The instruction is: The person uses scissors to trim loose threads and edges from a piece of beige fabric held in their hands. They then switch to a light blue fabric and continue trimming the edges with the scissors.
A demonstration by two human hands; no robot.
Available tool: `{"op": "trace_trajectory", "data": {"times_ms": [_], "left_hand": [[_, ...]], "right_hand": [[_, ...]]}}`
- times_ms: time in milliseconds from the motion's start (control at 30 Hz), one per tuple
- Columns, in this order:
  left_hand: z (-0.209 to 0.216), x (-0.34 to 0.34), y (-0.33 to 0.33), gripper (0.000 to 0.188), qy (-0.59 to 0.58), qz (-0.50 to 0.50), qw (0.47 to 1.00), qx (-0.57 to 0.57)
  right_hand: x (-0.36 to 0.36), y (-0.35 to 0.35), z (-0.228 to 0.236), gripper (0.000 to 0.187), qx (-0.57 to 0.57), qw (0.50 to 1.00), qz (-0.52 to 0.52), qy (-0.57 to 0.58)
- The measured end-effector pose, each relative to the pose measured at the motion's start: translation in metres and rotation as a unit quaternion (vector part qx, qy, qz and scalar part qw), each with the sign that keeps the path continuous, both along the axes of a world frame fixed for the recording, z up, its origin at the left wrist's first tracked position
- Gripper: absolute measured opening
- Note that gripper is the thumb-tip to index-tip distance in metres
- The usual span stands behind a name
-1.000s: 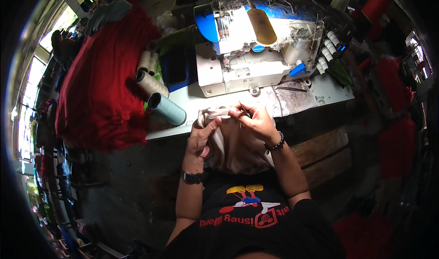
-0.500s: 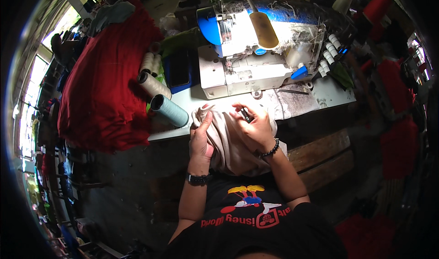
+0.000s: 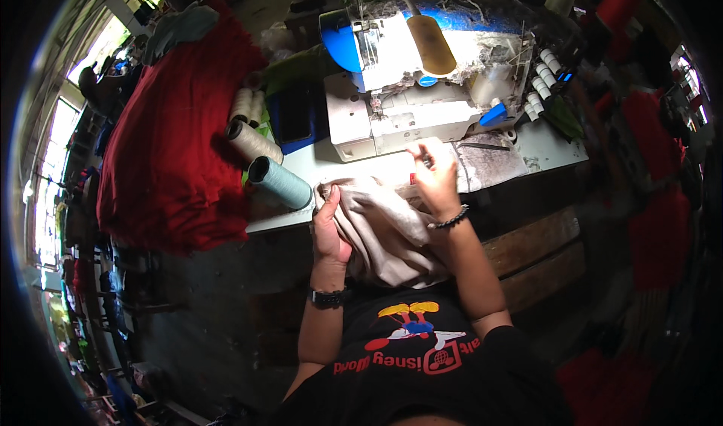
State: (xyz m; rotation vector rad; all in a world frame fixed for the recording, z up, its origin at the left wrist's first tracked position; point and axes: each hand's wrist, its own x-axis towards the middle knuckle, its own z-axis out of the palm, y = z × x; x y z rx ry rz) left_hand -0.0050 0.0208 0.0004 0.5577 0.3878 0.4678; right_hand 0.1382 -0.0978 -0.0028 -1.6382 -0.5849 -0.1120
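Observation:
A beige cloth point(image 3: 388, 230) hangs in folds from my left hand point(image 3: 329, 234) and spreads over my lap. That hand grips the cloth's upper left edge, thumb on top. Beyond the cloth, over the table edge in front of the sewing machine point(image 3: 403, 129), is my right hand point(image 3: 438, 176). Its fingers are curled, and a small dark bit shows among them, too unclear to name. A small red spot shows beside these fingers. The machine's lamp lights both the cloth and the white table point(image 3: 538, 147).
Left of the cloth lie a light blue thread cone point(image 3: 280, 183) and a cream thread cone point(image 3: 254, 141). A large red fabric pile point(image 3: 177, 144) rises further left. A stained pad point(image 3: 489, 162) lies right of my right hand. A wooden bench point(image 3: 531, 249) stands below the table.
My right hand has moved up and right, off the cloth toward the machine. The small dark tool in its fingers, plain before, is now mostly hidden. My left hand keeps its hold.

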Motion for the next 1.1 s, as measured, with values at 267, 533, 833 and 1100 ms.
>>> {"op": "trace_trajectory", "data": {"times_ms": [267, 533, 833, 1100], "left_hand": [[-0.008, 0.000, -0.002, 0.030, -0.003, 0.019, 0.999, -0.036], [-0.023, -0.004, -0.004, 0.041, -0.032, 0.068, 0.997, -0.035], [-0.016, -0.004, -0.016, 0.040, -0.046, 0.075, 0.996, 0.006], [-0.018, -0.007, -0.019, 0.040, -0.038, 0.067, 0.996, 0.040]], "right_hand": [[-0.015, -0.034, -0.003, 0.036, -0.121, 0.989, 0.067, 0.055], [-0.070, -0.003, 0.020, 0.036, -0.046, 0.990, 0.130, -0.020], [-0.067, -0.003, 0.020, 0.040, -0.116, 0.985, 0.088, -0.098], [-0.066, -0.005, 0.023, 0.039, -0.120, 0.981, 0.075, -0.133]]}}
